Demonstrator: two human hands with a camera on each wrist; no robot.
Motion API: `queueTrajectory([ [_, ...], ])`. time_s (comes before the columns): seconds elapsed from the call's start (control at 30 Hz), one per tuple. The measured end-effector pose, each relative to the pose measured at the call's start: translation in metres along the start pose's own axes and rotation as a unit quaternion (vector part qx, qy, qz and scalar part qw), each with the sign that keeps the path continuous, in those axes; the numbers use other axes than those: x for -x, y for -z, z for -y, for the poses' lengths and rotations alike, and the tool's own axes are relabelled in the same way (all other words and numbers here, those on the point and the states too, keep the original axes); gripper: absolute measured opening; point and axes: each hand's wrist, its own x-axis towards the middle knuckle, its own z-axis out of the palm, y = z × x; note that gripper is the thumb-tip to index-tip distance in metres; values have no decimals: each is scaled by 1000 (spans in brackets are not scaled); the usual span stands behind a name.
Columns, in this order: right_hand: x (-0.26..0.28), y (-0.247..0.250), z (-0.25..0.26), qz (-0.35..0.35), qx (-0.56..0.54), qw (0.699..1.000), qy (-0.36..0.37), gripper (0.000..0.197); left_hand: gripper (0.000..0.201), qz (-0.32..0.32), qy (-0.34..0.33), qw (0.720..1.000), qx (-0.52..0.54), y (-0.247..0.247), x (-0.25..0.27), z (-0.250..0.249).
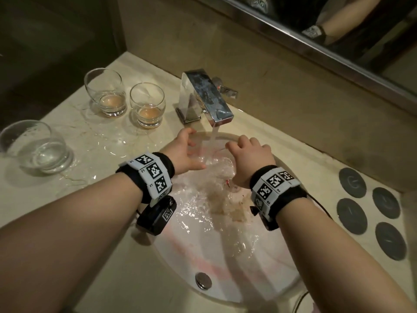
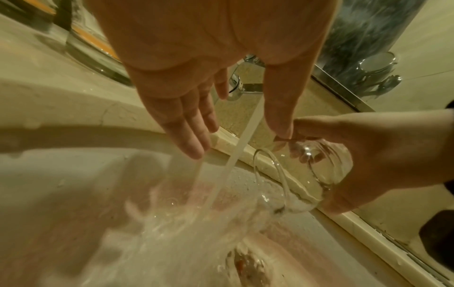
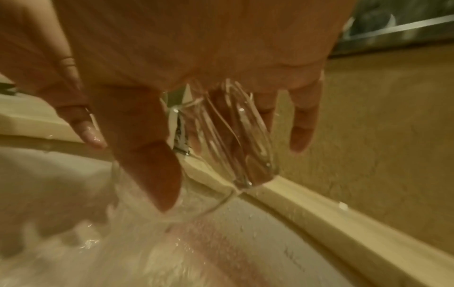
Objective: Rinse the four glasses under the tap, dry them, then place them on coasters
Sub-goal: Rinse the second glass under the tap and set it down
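Over the sink (image 1: 228,258) my right hand (image 1: 246,155) grips a clear glass (image 1: 217,160), tilted on its side with the mouth toward my left hand. The tap (image 1: 207,96) runs, and its stream (image 1: 214,137) falls just in front of the glass's (image 2: 309,170) mouth and splashes into the basin. My left hand (image 1: 190,152) is open beside the stream with straight fingers (image 2: 191,139), its thumb tip at the glass. The right thumb (image 3: 152,165) lies along the glass (image 3: 236,143). Two glasses with brown dregs (image 1: 106,93) (image 1: 147,105) and one holding clear water (image 1: 33,147) stand on the left counter.
Several dark round coasters (image 1: 352,181) (image 1: 385,202) (image 1: 352,216) lie on the counter to the right of the sink. The left counter (image 1: 106,141) is wet. Brownish water runs toward the drain plug (image 1: 203,280). A mirror (image 1: 338,30) hangs behind the tap.
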Motion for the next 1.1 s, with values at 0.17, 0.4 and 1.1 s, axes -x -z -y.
queueTrajectory([
  [0.17, 1, 7, -2, 6, -17, 1000, -11, 71, 89, -2, 2, 999, -42, 2, 5, -4],
  [0.4, -5, -1, 5, 7, -375, 925, -56, 88, 38, 12, -6, 1000, 20, -1, 9, -6],
  [1.1, -35, -7, 29, -101, -554, 824, -63, 79, 26, -3, 186, 907, 378, -7, 1, 12],
])
